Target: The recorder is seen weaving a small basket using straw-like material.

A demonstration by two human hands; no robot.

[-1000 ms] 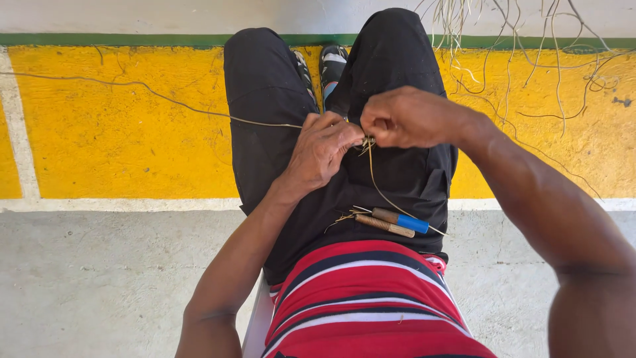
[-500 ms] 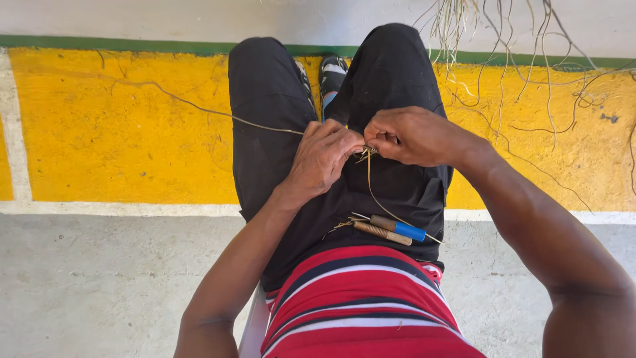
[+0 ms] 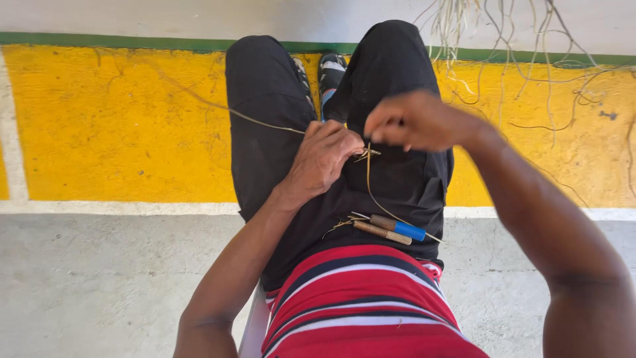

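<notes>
Head cam: L hand (image 3: 322, 159) & R hand (image 3: 409, 121) fingers pinched on thin straw strand (image 3: 368, 174) betw them

A yellow painted band (image 3: 112, 126) runs across the floor, edged at its far side by a green stripe (image 3: 119, 41) and at its near side by a white line (image 3: 119, 207). Nearer lies bare grey concrete (image 3: 99, 285). At the upper right, a loose tangle of pale dry strands (image 3: 530, 59) spreads over the yellow paint. Two tools lie side by side on the lap: one with a blue handle (image 3: 404, 230), one with a brown handle (image 3: 381, 232).
</notes>
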